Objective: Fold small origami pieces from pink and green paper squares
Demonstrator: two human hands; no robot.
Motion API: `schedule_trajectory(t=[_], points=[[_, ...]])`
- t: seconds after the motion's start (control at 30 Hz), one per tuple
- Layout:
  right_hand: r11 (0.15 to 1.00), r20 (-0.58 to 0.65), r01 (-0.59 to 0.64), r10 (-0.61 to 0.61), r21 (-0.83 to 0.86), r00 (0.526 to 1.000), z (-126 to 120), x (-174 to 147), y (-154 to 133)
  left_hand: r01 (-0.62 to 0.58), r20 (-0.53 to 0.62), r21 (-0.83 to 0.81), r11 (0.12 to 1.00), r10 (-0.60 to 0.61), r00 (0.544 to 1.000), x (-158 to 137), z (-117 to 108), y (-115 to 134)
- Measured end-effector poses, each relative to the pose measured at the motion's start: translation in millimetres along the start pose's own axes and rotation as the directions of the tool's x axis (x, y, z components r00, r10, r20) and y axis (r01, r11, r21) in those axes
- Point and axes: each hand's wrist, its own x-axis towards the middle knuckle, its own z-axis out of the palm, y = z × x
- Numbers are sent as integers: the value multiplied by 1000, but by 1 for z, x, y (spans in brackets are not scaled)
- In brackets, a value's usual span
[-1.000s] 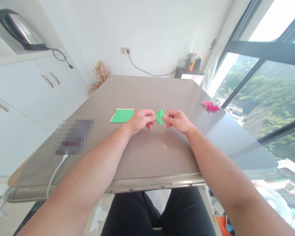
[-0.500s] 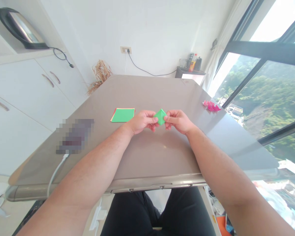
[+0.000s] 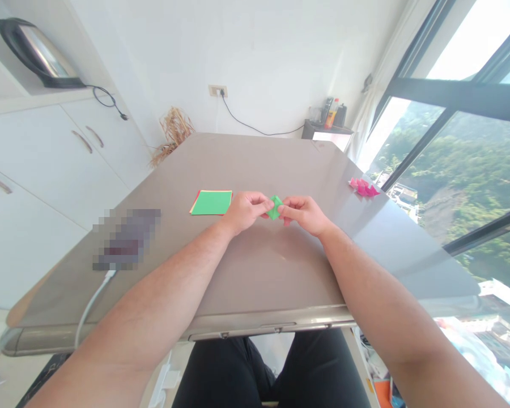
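A small folded piece of green paper (image 3: 275, 208), roughly diamond-shaped, is held just above the table between my hands. My left hand (image 3: 249, 211) pinches its left side with thumb and fingers. On its right side, my right hand (image 3: 304, 213) grips it with the thumb in front, the other fingers partly behind. Beside my left hand lies a stack of square paper (image 3: 211, 203), green on top with red and yellowish edges showing.
Pink folded paper pieces (image 3: 364, 187) sit at the table's right edge by the window. At the left, a blurred-out device (image 3: 130, 241) lies on the table (image 3: 255, 272), its white cable (image 3: 87, 306) running over the front edge. An electric kettle (image 3: 42, 54) stands on a shelf.
My hands have come closer together around the green paper, and it now looks narrower. The whole view has shifted slightly.
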Motion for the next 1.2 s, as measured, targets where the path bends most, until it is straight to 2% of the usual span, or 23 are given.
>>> schedule_trajectory(t=[0.2, 0.37, 0.43, 0.57, 0.63, 0.77, 0.93, 1.2], points=[[988, -194, 149, -156, -47, 968, 3, 5, 6, -37, 13, 73, 997, 36, 999, 0, 2, 0], [978, -262, 188, -206, -92, 943, 8, 6, 8, -112, 15, 207, 972, 111, 994, -1, 4, 1], [975, -269, 202, -219, -91, 938, 10, 6, 8, -115, -2, 180, 977, 117, 993, -1, 5, 0], [972, -275, 214, -232, -94, 933, 12, 5, 7, 5, -30, -63, 998, -7, 1000, 0, 7, -1], [973, -279, 207, -229, -107, 933, 13, 5, 6, 53, -49, -131, 990, -60, 997, 0, 7, 0], [977, -284, 179, -206, -118, 936, 14, 5, 5, 40, -97, -137, 990, -54, 994, 0, 8, 1], [987, -302, 102, -136, -126, 943, 14, 7, 6, -4, -120, -29, 1000, 0, 993, -1, 10, 2], [986, -315, 44, -94, -161, 944, 12, 8, 10, 249, -37, -219, 943, -263, 964, -2, 11, 11]])
